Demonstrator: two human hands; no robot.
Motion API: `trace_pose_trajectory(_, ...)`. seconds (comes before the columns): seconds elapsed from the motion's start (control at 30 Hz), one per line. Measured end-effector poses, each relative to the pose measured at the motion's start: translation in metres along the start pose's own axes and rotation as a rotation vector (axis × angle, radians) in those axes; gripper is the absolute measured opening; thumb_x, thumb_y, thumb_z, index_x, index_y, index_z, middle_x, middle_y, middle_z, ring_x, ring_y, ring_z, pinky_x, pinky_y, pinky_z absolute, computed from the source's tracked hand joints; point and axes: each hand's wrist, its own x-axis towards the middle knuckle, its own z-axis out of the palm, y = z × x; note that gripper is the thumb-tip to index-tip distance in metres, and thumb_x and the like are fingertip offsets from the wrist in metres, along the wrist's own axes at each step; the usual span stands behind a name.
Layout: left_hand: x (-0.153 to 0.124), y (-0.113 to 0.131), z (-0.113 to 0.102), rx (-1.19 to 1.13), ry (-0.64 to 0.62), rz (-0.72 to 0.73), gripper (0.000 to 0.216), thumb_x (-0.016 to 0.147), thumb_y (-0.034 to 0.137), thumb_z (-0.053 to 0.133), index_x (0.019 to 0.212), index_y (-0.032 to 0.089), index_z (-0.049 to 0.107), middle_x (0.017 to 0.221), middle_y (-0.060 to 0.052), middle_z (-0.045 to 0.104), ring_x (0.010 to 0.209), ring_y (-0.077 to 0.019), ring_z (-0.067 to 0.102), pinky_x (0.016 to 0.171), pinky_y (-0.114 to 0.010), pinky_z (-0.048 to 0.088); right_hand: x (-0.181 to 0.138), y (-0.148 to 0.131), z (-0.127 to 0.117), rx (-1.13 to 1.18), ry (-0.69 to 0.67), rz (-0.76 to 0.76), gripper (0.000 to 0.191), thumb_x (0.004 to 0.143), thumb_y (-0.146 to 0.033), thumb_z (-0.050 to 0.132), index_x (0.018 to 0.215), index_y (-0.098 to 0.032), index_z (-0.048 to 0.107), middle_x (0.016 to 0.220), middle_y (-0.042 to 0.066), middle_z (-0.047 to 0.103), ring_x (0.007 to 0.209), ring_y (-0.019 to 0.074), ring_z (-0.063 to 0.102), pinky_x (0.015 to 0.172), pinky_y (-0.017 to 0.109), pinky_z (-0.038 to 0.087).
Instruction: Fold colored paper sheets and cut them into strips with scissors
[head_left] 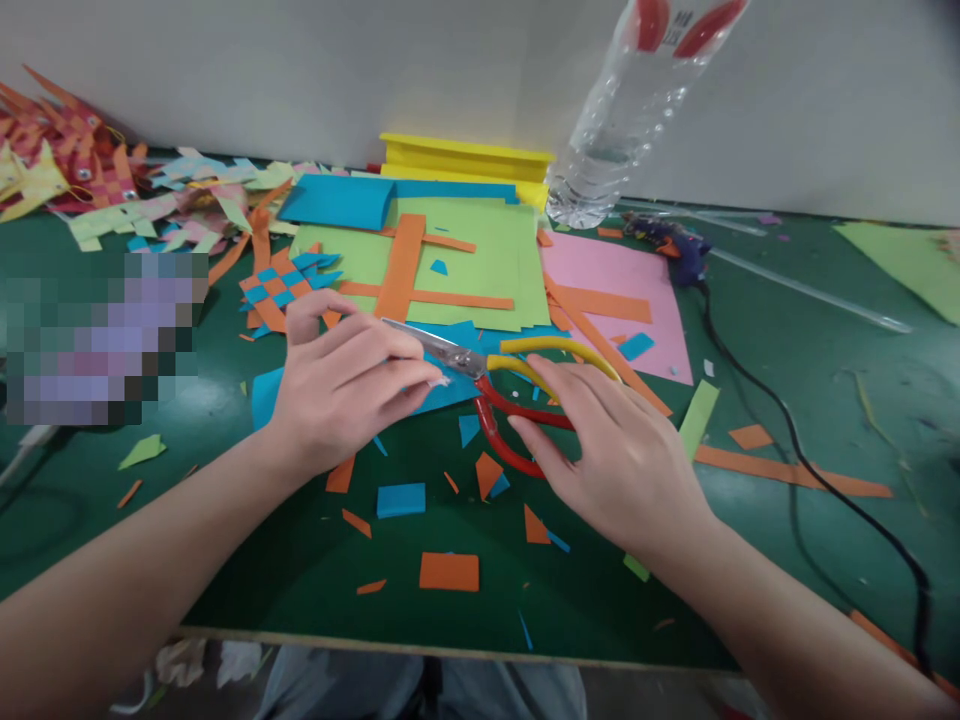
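Paper-craft workshop bench. Green table set against a plain pale wall. Coloured paper sheets stacked at the middle of the far edge. Orange strips and cut scraps strewn towards the near edge. Woven paper pieces heaped in the far left corner. Scissors at centre. Glue gun with black cable on the right side.

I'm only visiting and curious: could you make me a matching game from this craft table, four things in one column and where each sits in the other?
Things:
1 scissors
2 plastic bottle
3 glue gun
4 woven paper piece

Places:
A at the pink sheet's far right corner
B left of the green sheet
C between left hand and right hand
D at the back, beside the yellow tray

Pairs: 1-C, 2-D, 3-A, 4-B
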Motion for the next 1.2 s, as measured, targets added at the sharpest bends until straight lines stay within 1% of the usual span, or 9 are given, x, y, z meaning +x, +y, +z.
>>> trace_pose_trajectory(0.07, 0.001, 0.002, -0.003, 0.011, -0.016, -0.101, 0.011, 0.091, 0.018, 0.064, 0.086, 0.028, 0.063, 0.083, 0.003, 0.071, 0.071, -0.0148, 0.064, 0.08, -0.044, 0.046, 0.0, 0.001, 0.0, -0.009, -0.011, -0.001, 0.037, 0.09, -0.025, 0.059, 0.122, -0.007, 0.06, 0.105, 0.017, 0.073, 0.095, 0.0295, 0.071, 0.075, 0.042, 0.061)
trace_pose_trajectory(0.13, 0.002, 0.004, -0.004, 0.018, -0.01, -0.189, 0.012, 0.093, 0.019, 0.061, 0.087, 0.029, 0.064, 0.085, 0.003, 0.07, 0.072, -0.0156, 0.064, 0.083, -0.046, 0.046, -0.001, 0.001, 0.0, -0.02, -0.014, -0.012, 0.037, 0.09, -0.024, 0.059, 0.122, -0.006, 0.06, 0.105, 0.017, 0.073, 0.095, 0.0293, 0.071, 0.075, 0.042, 0.061)
trace_pose_trajectory(0.23, 0.001, 0.005, -0.003, 0.0, 0.003, -0.249, 0.012, 0.094, 0.023, 0.057, 0.087, 0.03, 0.064, 0.087, 0.003, 0.07, 0.073, -0.0164, 0.064, 0.087, -0.048, 0.044, 0.0, -0.001, -0.002, -0.044, 0.001, -0.049, 0.038, 0.09, -0.024, 0.06, 0.121, -0.002, 0.06, 0.105, 0.018, 0.073, 0.094, 0.0291, 0.071, 0.075, 0.041, 0.061)
trace_pose_trajectory(0.3, 0.001, 0.004, 0.0, -0.008, -0.041, -0.25, 0.014, 0.096, 0.025, 0.055, 0.088, 0.03, 0.065, 0.088, 0.002, 0.07, 0.074, -0.0167, 0.064, 0.087, -0.047, 0.044, 0.0, -0.001, -0.003, -0.065, 0.001, -0.075, 0.039, 0.09, -0.024, 0.061, 0.12, 0.0, 0.061, 0.104, 0.018, 0.073, 0.093, 0.0289, 0.071, 0.074, 0.041, 0.061)
trace_pose_trajectory(0.47, -0.002, -0.002, 0.007, -0.043, -0.109, -0.165, 0.009, 0.097, 0.029, 0.057, 0.097, 0.029, 0.066, 0.09, 0.001, 0.071, 0.079, -0.0171, 0.063, 0.086, -0.044, 0.043, 0.001, -0.004, -0.004, -0.098, 0.011, -0.124, 0.039, 0.089, -0.023, 0.063, 0.119, 0.002, 0.062, 0.104, 0.018, 0.074, 0.09, 0.0286, 0.071, 0.071, 0.039, 0.06)
trace_pose_trajectory(0.6, -0.003, -0.006, 0.009, -0.099, -0.167, -0.132, 0.013, 0.097, 0.029, 0.058, 0.105, 0.03, 0.067, 0.097, 0.0, 0.071, 0.085, -0.0186, 0.061, 0.083, -0.041, 0.041, 0.002, -0.005, -0.007, -0.158, 0.027, -0.181, 0.04, 0.087, -0.022, 0.066, 0.118, 0.003, 0.063, 0.101, 0.018, 0.074, 0.085, 0.028, 0.072, 0.068, 0.038, 0.059)
trace_pose_trajectory(0.83, -0.005, -0.011, 0.009, -0.227, -0.252, -0.128, 0.015, 0.099, 0.034, 0.054, 0.102, 0.029, 0.068, 0.1, -0.001, 0.071, 0.096, -0.0202, 0.06, 0.089, -0.041, 0.04, 0.002, -0.005, -0.006, -0.193, 0.045, -0.25, 0.039, 0.088, -0.021, 0.066, 0.117, 0.004, 0.064, 0.098, 0.018, 0.075, 0.082, 0.026, 0.071, 0.066, 0.037, 0.058)
trace_pose_trajectory(1.0, -0.008, -0.018, 0.007, -0.322, -0.312, -0.143, 0.016, 0.097, 0.039, 0.057, 0.093, 0.034, 0.072, 0.09, 0.002, 0.07, 0.086, -0.0184, 0.061, 0.092, -0.042, 0.037, 0.001, -0.006, -0.003, -0.181, -0.004, -0.283, 0.038, 0.089, -0.021, 0.064, 0.12, 0.001, 0.064, 0.104, 0.016, 0.075, 0.083, 0.0254, 0.071, 0.065, 0.037, 0.057)
trace_pose_trajectory(1.2, -0.004, -0.02, 0.003, -0.42, -0.309, -0.188, 0.018, 0.097, 0.031, 0.056, 0.087, 0.03, 0.071, 0.087, 0.001, 0.069, 0.081, -0.0178, 0.061, 0.092, -0.043, 0.035, 0.0, -0.006, -0.004, -0.172, -0.003, -0.28, 0.038, 0.091, -0.022, 0.063, 0.122, 0.0, 0.062, 0.105, 0.015, 0.075, 0.083, 0.0243, 0.07, 0.064, 0.037, 0.057)
